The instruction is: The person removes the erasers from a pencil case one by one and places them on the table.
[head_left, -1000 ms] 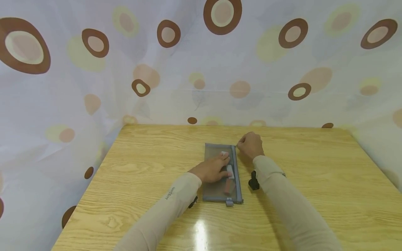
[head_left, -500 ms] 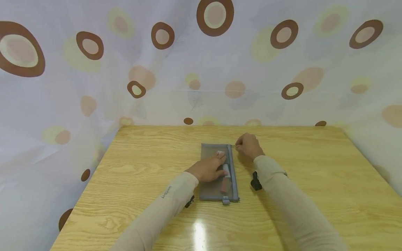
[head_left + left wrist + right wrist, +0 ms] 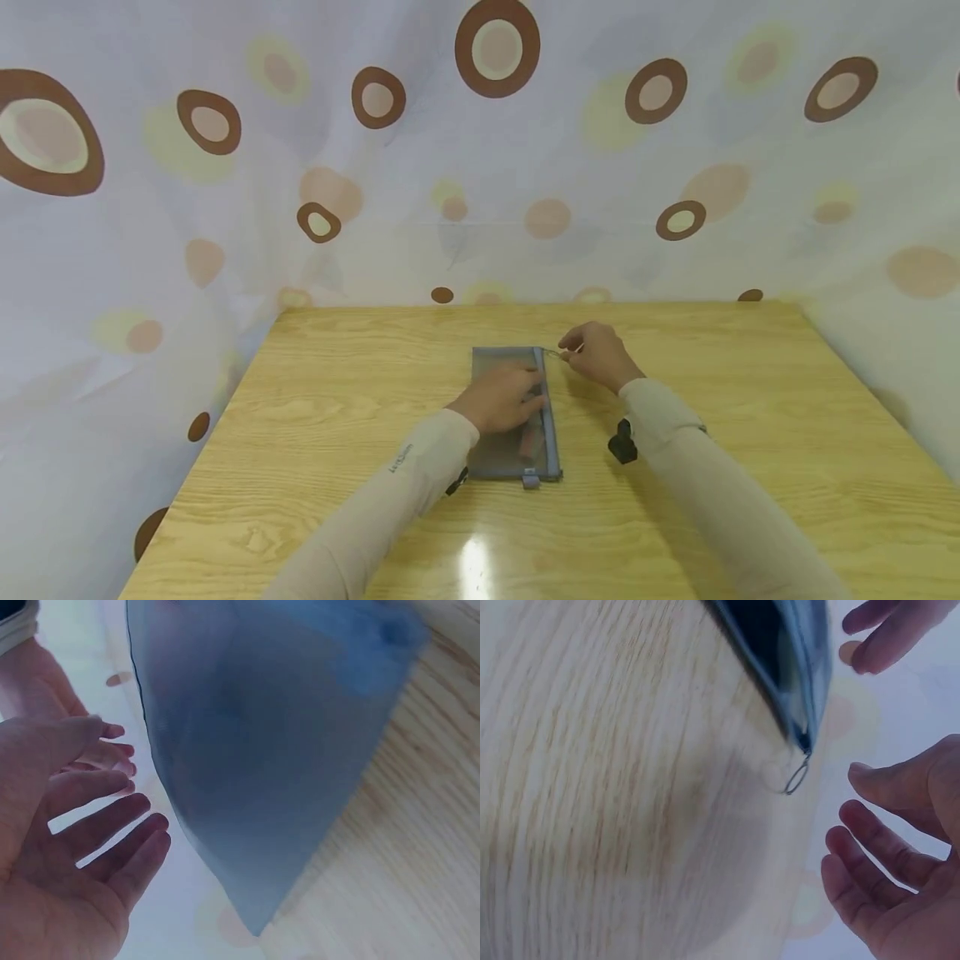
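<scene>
A grey see-through zip pouch [image 3: 491, 460] lies on the wooden table, its zip edge to the right. A reddish block-like thing [image 3: 529, 443] shows faintly inside. My left hand [image 3: 498, 398] is over the middle of the pouch, fingertips near the zip edge. In the left wrist view, that hand [image 3: 82, 855] has its fingers spread beside the mesh. My right hand [image 3: 600, 357] is just right of the far zip corner. The right wrist view shows its fingers [image 3: 870, 862] parted, clear of the ring-shaped zip pull [image 3: 797, 778]; the pouch mouth gapes there.
The wooden table [image 3: 360, 392] reaches back to a white patterned sheet [image 3: 390, 167], which also hangs at both sides. A small black camera [image 3: 622, 442] sits under the right wrist. Another dark device [image 3: 456, 481] is under the left wrist.
My right fingers, earlier pinching at the zip pull, have parted and sit slightly farther from the corner. My left fingers have shifted toward the zip edge. The head view has turned a little right.
</scene>
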{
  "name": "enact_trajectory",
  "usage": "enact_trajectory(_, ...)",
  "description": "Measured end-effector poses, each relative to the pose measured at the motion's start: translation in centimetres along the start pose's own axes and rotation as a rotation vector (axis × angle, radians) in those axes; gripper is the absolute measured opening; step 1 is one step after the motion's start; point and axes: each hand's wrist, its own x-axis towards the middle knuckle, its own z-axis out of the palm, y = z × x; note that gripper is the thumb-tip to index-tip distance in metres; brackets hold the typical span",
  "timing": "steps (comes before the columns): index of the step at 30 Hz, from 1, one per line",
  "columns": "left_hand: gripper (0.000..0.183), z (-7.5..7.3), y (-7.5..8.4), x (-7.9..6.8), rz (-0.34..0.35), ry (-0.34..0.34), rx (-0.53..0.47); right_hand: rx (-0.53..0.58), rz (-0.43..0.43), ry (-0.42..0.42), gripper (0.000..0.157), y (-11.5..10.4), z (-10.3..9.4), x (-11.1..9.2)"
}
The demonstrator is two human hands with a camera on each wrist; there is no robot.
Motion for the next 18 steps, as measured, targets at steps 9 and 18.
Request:
enact_trajectory(9, 0.044, 0.2, 1.4, 0.3, -0.031, 0.106, 0.088, -0.038, -0.077, -0.057, 0.025, -0.7, -1.1, -1.6)
enact_trajectory(18, 0.046, 1.8, 2.1, 1.1, -0.151, 0.113, 0.132, -0.034, -0.056, -0.079, 0.023, -0.8, -1.4, -2.4)
